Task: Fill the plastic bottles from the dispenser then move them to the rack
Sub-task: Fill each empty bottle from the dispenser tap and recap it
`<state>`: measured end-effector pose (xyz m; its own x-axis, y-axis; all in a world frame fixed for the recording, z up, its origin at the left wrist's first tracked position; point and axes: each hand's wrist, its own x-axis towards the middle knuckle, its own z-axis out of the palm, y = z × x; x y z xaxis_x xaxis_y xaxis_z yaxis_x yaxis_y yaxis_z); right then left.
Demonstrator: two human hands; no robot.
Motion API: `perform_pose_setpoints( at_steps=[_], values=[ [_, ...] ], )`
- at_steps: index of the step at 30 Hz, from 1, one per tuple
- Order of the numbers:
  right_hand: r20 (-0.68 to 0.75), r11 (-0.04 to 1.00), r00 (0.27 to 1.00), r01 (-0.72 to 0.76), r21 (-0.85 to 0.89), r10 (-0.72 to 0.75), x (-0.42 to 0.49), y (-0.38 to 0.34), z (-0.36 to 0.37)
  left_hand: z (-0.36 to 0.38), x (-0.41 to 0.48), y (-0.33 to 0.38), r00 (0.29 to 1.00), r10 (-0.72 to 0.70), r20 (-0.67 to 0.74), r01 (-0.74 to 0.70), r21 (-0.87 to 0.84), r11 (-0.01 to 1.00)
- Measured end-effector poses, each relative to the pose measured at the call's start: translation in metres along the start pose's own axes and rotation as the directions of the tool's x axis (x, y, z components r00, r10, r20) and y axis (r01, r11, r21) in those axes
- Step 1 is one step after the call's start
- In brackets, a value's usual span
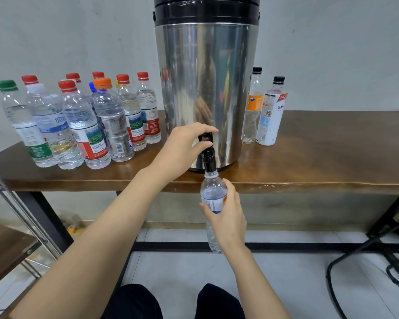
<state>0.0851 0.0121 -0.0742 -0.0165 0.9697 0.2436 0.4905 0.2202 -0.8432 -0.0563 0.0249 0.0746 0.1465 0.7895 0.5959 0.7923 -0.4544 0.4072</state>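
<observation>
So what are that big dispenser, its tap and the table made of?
The dispenser looks like polished stainless steel, given its mirror-like reflections. The tap seems to be black plastic with a slight sheen. The tabletop is brown and glossy with a wood-like grain. I cannot tell whether it is solid wood or laminate.

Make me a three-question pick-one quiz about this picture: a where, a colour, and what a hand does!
1. Where is the bottle in the right hand? A on the table; B under the tap; C on the floor.
2. What colour caps have the two bottles right of the dispenser? A red; B black; C green.
3. What is the left hand doing? A hanging free; B holding a cap; C gripping the tap handle.
Answers: B, its neck meets the tap; B, both caps are black; C, it curls round the tap handle.
</observation>
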Motion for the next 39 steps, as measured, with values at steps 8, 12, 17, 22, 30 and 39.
perform_pose_setpoints(
  at_steps=[8,12,17,22,30,39],
  values=[
    [-0.015,0.995,1.000,0.006,-0.100,-0.008,0.004,-0.005,0.002,0.008,0.001,-0.006,1.000,0.014,0.001,-0.014,0.035,0.999],
    [-0.037,0.993,0.999,0.023,-0.113,-0.027,0.006,-0.006,0.005,0.011,-0.001,-0.008,0.999,0.018,-0.040,-0.017,0.035,0.999],
    [-0.053,0.996,0.998,0.026,-0.086,-0.031,0.007,-0.006,0.010,0.013,-0.003,-0.005,0.996,-0.018,-0.087,0.024,0.057,0.998],
    [-0.055,0.999,0.998,0.024,-0.038,-0.026,0.007,-0.007,0.012,0.015,-0.009,-0.005,0.962,0.103,-0.254,-0.063,0.159,0.985],
    [-0.070,0.999,0.997,0.027,-0.019,-0.028,0.007,-0.006,0.014,0.047,-0.046,-0.029,0.864,0.247,-0.438,-0.189,0.172,0.967],
    [-0.072,0.999,0.997,0.037,0.011,-0.036,0.006,-0.005,0.017,0.045,-0.055,-0.008,0.876,-0.040,-0.481,-0.007,-0.095,0.995]
  ],
)
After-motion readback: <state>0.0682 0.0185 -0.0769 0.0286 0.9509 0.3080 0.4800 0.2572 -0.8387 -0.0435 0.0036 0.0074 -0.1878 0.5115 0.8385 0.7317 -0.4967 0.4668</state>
